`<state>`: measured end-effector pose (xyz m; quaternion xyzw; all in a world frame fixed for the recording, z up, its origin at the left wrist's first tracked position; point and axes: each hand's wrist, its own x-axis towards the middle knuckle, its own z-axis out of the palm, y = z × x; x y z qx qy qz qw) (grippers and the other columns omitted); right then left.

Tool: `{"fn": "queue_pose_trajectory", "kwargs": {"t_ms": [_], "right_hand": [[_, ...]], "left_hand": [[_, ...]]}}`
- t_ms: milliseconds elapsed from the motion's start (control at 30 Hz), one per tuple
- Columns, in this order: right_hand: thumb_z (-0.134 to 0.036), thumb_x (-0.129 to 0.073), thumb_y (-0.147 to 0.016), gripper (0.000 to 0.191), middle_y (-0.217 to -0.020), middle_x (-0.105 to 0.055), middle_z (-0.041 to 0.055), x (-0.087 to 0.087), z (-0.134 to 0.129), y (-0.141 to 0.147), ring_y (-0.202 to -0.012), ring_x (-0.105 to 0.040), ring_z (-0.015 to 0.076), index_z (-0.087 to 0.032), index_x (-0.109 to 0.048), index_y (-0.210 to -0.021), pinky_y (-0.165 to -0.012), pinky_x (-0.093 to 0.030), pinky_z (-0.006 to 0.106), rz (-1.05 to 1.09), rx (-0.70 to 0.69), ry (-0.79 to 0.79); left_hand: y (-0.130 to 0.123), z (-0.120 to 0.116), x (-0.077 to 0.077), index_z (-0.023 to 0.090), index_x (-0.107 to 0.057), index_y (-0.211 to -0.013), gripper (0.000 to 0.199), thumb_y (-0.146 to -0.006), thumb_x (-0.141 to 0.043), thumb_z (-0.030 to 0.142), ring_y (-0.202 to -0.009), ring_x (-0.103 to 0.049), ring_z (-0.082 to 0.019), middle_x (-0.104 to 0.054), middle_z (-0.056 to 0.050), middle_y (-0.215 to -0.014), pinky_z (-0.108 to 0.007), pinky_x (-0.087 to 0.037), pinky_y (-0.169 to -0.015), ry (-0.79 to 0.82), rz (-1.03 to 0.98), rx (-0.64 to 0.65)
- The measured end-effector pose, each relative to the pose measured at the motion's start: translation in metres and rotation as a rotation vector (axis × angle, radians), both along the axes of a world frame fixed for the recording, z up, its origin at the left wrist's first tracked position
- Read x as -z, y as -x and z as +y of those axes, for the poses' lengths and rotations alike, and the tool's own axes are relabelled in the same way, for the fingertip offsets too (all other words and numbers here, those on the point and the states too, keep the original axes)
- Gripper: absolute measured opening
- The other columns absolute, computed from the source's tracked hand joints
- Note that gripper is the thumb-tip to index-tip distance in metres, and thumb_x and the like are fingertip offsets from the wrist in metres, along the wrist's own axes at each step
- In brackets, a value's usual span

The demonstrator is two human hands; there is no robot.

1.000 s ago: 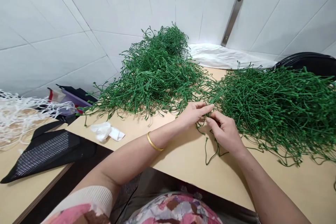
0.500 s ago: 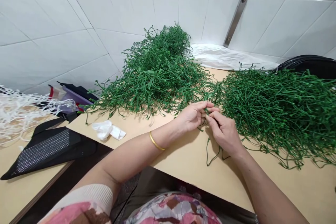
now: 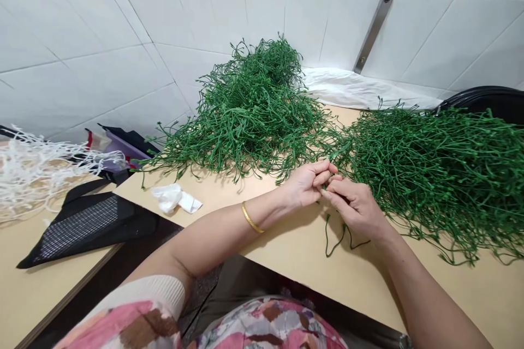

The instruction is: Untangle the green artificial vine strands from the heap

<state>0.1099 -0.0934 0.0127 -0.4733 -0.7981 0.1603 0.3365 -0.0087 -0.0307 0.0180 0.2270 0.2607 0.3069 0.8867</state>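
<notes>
Your left hand (image 3: 305, 185) and right hand (image 3: 354, 204) are together, fingertips pinched on a green strand (image 3: 326, 237) that hangs in a loop over the table (image 3: 368, 289). 2 green piles sit beyond: left pile (image 3: 249, 109) well up the table, right pile (image 3: 434, 174) just beside your right hand.

Nice bright, even shot, light seems to come from above, with a soft sheen on the white wall tiles (image 3: 229, 16) up at 12 o'clock and no harsh glare. Shadows stay soft and short under the forearms (image 3: 216, 237) and green stems (image 3: 429, 174) around 3 to 6 o'clock. Everything's pretty sharp, though the wide lens bends the grout lines (image 3: 77, 60) at 10 o'clock.
</notes>
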Motion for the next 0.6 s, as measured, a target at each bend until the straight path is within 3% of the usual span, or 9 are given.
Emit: {"fn": "queue_pose_trajectory", "kwargs": {"t_ms": [167, 333, 467, 600], "right_hand": [[-0.028, -0.042, -0.083, 0.035, -0.050, -0.036, -0.0032, -0.004, -0.001, -0.001, -0.052, -0.033, 0.0093, -0.019, -0.037, -0.049, -0.053, -0.028, 0.024, 0.038, -0.063, 0.100], [-0.036, -0.047, -0.081, 0.033, -0.050, -0.041, -0.0026, -0.011, -0.010, -0.003, -0.049, -0.036, 0.0095, -0.018, -0.048, -0.053, -0.049, -0.029, 0.024, 0.314, -0.141, 0.284], [-0.042, -0.054, -0.077, 0.028, -0.056, -0.045, -0.0004, -0.009, -0.008, -0.013, -0.054, -0.041, 0.0117, -0.019, -0.054, -0.061, -0.051, -0.032, 0.026, 0.660, 0.085, 0.138], [-0.043, -0.059, -0.074, 0.024, -0.053, -0.039, -0.0026, -0.004, -0.001, -0.020, -0.052, -0.037, 0.0111, -0.020, -0.054, -0.068, -0.048, -0.028, 0.025, 0.767, 0.300, 0.047]], "left_hand": [[0.000, 0.001, 0.002, 0.012, -0.054, -0.057, 0.035, -0.087, -0.038, 0.018, -0.049, -0.050, -0.009, -0.025, 0.004, -0.029, -0.018, -0.045, -0.069, -0.025, 0.045, 0.000], [0.008, 0.010, -0.005, 0.013, -0.052, -0.059, 0.036, -0.090, -0.033, 0.022, -0.033, -0.028, -0.004, -0.020, 0.008, -0.032, -0.018, -0.046, -0.063, 0.023, -0.054, -0.010], [0.010, 0.017, 0.000, 0.014, -0.052, -0.068, 0.033, -0.090, -0.032, 0.027, -0.050, -0.053, -0.010, -0.038, 0.003, -0.039, -0.020, -0.047, -0.058, 0.065, -0.062, -0.047], [0.008, 0.018, 0.009, 0.012, -0.053, -0.072, 0.026, -0.088, -0.036, 0.024, -0.070, -0.064, -0.016, -0.056, -0.004, -0.054, -0.031, -0.050, -0.072, 0.032, -0.100, -0.038]]}}
